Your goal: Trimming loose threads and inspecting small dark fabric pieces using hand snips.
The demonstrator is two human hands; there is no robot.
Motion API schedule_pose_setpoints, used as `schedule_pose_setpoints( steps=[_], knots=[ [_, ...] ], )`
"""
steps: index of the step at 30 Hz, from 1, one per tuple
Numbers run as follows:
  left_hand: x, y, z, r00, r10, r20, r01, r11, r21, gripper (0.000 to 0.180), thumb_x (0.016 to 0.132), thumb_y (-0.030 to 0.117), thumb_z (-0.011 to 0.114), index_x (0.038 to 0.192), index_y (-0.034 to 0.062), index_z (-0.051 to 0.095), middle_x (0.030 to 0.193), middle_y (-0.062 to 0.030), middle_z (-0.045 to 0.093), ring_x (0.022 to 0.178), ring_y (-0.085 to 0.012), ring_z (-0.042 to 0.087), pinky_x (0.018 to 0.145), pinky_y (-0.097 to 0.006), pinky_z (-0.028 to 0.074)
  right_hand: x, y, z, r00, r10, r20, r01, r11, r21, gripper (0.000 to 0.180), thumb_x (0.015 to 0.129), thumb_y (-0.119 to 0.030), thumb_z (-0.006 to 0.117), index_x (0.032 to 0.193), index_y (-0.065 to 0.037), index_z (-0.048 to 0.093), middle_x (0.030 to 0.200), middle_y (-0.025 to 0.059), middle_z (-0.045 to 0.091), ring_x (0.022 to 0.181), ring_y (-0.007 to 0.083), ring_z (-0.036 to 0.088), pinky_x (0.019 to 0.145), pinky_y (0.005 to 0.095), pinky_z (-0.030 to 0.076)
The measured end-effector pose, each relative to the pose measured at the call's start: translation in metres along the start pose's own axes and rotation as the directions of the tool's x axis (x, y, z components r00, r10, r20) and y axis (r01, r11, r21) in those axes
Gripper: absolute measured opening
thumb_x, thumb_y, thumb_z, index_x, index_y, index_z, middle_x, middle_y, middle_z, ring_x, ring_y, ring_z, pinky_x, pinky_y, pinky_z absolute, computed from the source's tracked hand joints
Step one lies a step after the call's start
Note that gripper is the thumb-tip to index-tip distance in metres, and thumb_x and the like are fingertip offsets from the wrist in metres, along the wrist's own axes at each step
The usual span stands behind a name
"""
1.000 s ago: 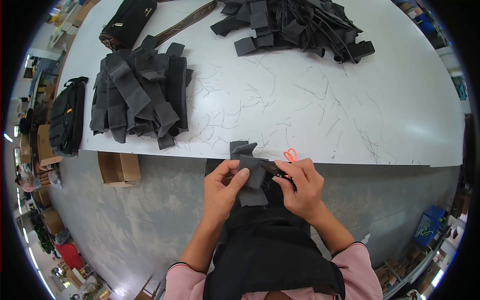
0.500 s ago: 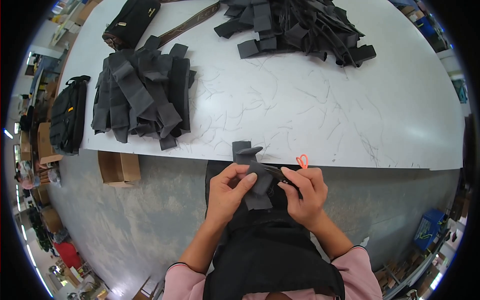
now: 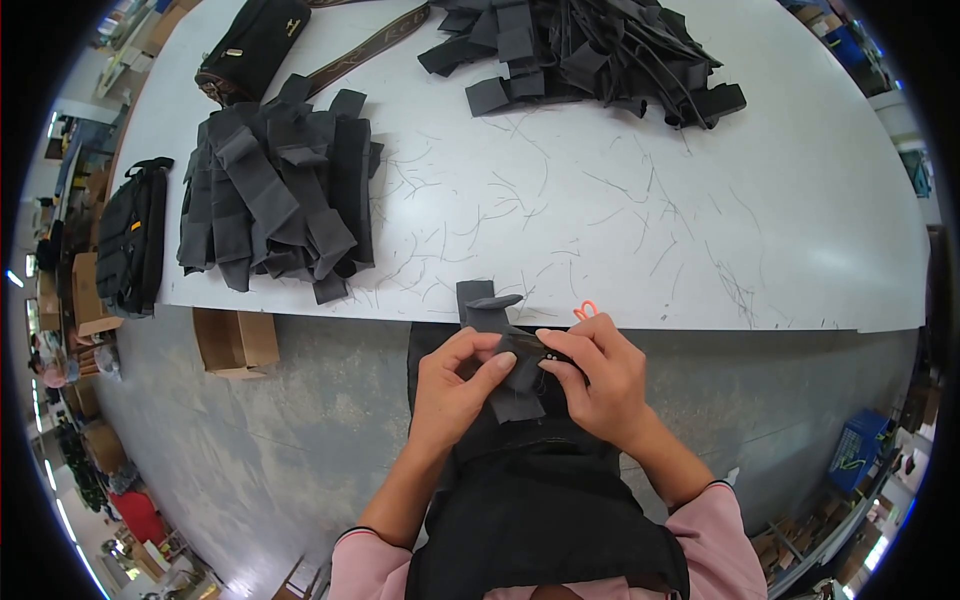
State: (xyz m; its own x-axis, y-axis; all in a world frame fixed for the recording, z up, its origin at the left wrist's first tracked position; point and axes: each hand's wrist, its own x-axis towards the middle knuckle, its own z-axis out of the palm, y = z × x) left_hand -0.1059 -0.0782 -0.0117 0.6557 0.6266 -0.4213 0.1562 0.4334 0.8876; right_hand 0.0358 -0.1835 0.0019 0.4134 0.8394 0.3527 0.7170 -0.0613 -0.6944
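Note:
My left hand [image 3: 455,388] and my right hand [image 3: 597,378] both grip a small dark grey fabric strap piece [image 3: 510,352] just below the near edge of the white table [image 3: 800,250]. One end of the piece sticks up over the table edge. The orange loop of a small pair of snips [image 3: 586,309] shows above my right hand. A stack of similar grey strap pieces [image 3: 275,195] lies at the table's left. A loose heap of black strap pieces [image 3: 590,45] lies at the far middle.
A black bag [image 3: 252,45] with a brown strap lies at the far left corner. Another black bag [image 3: 128,240] hangs off the left edge. Cardboard boxes [image 3: 235,340] stand on the grey floor under the table. Thread trimmings are scattered over the tabletop.
Both hands have shifted slightly right and turned the fabric piece between the fingers. The orange loop has moved with my right hand.

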Motion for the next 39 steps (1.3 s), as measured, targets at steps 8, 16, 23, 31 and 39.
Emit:
schedule_pose_setpoints(
  steps=[8,16,23,31,39],
  knots=[
    [-0.001,0.000,-0.001,1.000,-0.003,0.028,0.003,1.000,0.002,0.014,0.081,0.005,0.066,0.091,-0.0030,0.062,0.079,0.0010,0.056,0.073,-0.0046,0.052,0.066,-0.019,0.041,-0.006,-0.002,0.003,0.999,0.044,0.003,-0.044,0.999,-0.032,0.033,0.064,-0.001,0.072,0.096,-0.005,0.064,0.070,0.0058,0.051,0.057,0.0211,0.052,0.050,0.0291,0.042],
    [0.006,-0.005,-0.005,0.999,0.042,-0.031,-0.041,0.999,0.012,0.012,0.081,0.008,0.067,0.085,-0.0017,0.060,0.076,0.0025,0.051,0.070,-0.0037,0.048,0.063,-0.018,0.038,-0.016,0.002,-0.001,0.959,0.279,-0.057,-0.248,0.916,0.316,0.034,0.069,0.003,0.070,0.101,-0.006,0.062,0.086,0.0055,0.050,0.061,0.0120,0.049,0.052,0.0229,0.041],
    [0.004,-0.002,-0.002,0.999,0.048,0.001,-0.048,0.999,0.022,0.014,0.081,0.009,0.067,0.087,-0.0020,0.061,0.074,0.0023,0.047,0.069,-0.0039,0.045,0.061,-0.018,0.035,-0.007,-0.004,-0.001,0.997,0.083,-0.010,-0.082,0.995,0.052,0.038,0.064,-0.001,0.072,0.101,-0.008,0.064,0.080,0.0051,0.051,0.060,0.0166,0.051,0.051,0.0259,0.042],
    [0.002,0.001,-0.005,0.996,0.072,0.055,-0.076,0.994,0.083,0.021,0.079,0.008,0.066,0.097,-0.0025,0.065,0.073,0.0026,0.045,0.068,-0.0049,0.041,0.059,-0.019,0.032,-0.004,0.000,-0.006,0.997,-0.079,0.021,0.079,0.997,-0.009,0.036,0.063,0.002,0.072,0.098,-0.005,0.066,0.074,0.0054,0.050,0.055,0.0171,0.049,0.048,0.0272,0.040],
    [0.002,0.000,-0.009,0.992,0.041,0.116,-0.051,0.995,0.090,0.023,0.078,0.007,0.065,0.098,-0.0039,0.064,0.072,0.0026,0.042,0.067,-0.0052,0.039,0.058,-0.020,0.029,-0.008,0.001,-0.009,0.998,-0.030,0.050,0.029,0.999,0.025,0.037,0.062,0.002,0.072,0.098,-0.005,0.067,0.074,0.0058,0.050,0.055,0.0167,0.048,0.047,0.0262,0.038]
  ],
)
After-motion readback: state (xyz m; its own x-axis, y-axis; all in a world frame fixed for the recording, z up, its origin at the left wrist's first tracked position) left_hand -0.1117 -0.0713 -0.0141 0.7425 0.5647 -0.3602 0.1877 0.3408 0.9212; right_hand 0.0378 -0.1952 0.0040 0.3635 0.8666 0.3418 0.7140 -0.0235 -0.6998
